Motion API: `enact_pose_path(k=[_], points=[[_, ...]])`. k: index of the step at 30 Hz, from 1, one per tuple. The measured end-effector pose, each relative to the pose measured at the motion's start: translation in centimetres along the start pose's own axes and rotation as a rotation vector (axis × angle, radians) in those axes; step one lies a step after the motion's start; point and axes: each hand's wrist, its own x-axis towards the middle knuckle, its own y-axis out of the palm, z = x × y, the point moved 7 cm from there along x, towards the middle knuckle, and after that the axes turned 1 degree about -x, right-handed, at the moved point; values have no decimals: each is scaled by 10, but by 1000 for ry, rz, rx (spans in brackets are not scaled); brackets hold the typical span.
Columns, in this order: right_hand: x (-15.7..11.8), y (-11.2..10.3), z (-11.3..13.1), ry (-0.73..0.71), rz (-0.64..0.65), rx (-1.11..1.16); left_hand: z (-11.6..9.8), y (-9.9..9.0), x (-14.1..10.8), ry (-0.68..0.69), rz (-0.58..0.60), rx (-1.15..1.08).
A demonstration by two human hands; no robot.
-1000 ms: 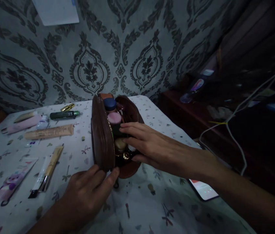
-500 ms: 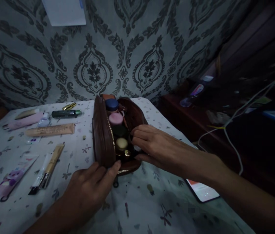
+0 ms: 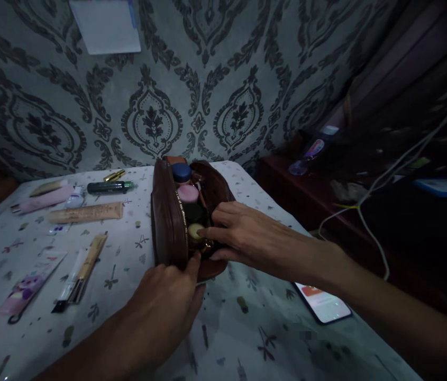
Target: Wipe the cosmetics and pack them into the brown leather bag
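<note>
A brown zip bag (image 3: 165, 227) stands unzipped on the printed cloth, filled with bottles and jars. In it I see a blue lid (image 3: 181, 172), a pink lid (image 3: 188, 193), a dark round item (image 3: 195, 212) and a pale yellow lid (image 3: 195, 231). My left hand (image 3: 163, 299) grips the bag's near end, its index finger at the zipped edge. My right hand (image 3: 243, 227) reaches into the opening from the right, fingers apart, its index fingertip at the pale yellow lid. A small gold item (image 3: 208, 244) lies just below that finger, partly hidden.
Left on the cloth (image 3: 128, 338) lie a beige tube (image 3: 88, 212), a green bottle (image 3: 109, 187), a pink tube (image 3: 46, 198), a purple-printed tube (image 3: 30, 283) and a gold tube (image 3: 92, 256). A lit phone (image 3: 324, 304) lies under my right forearm. Cables (image 3: 370, 222) hang at right.
My right index finger has moved left onto the pale yellow lid. My left hand has shifted slightly right along the bag's near end, its thumb now showing below. The camera view has tilted slightly.
</note>
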Motion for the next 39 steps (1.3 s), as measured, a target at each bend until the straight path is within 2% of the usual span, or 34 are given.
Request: enact_pose_path(k=[4,10,14,18,22,27,33,39], points=[[1,3,-2,14,-18,19,0,0,1,13,-13,-36],[-1,6,-6,25,-13,90,-1,6,4,-61,-10,79],[-3,5,-6,9,-20,124,-1,5,6,7,-88,10],[-3,6,-5,-6,-20,124,3,7,7,60,-82,-43],[-3,7,-5,-40,-31,124,2,9,8,53,-39,-23],[-5,9,-4,-53,-49,98,-1,6,7,33,-78,15],[-10,4,2,-83,-76,101,-3,5,6,-10,-57,21],[-14,-5,10,-97,-11,82,-2,3,4,-15,-97,-68]])
